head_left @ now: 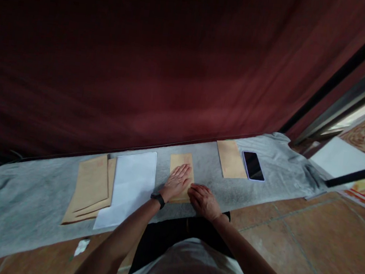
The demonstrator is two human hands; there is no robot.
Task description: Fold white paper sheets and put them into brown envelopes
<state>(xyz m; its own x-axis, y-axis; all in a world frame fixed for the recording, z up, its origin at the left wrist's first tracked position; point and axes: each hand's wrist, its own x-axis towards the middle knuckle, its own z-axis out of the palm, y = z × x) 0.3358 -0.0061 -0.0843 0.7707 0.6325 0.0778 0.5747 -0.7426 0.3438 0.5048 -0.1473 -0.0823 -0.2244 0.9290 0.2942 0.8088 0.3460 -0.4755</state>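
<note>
A brown envelope [182, 162] lies on the grey cloth [30, 199] straight in front of me. My left hand [176, 181] rests flat on it with the fingers stretched out; a black band is on that wrist. My right hand [203, 200] sits at the envelope's near right corner, fingers curled down onto its edge. Whether it pinches the envelope I cannot make out.
Left of the envelope lie white sheets of paper [130, 186] and a stack of brown envelopes [90, 188]. To the right are another brown envelope [231, 159] and a black phone [253, 166]. A dark red curtain [144, 71] hangs behind the cloth. Tiled floor [305, 239] is on the right.
</note>
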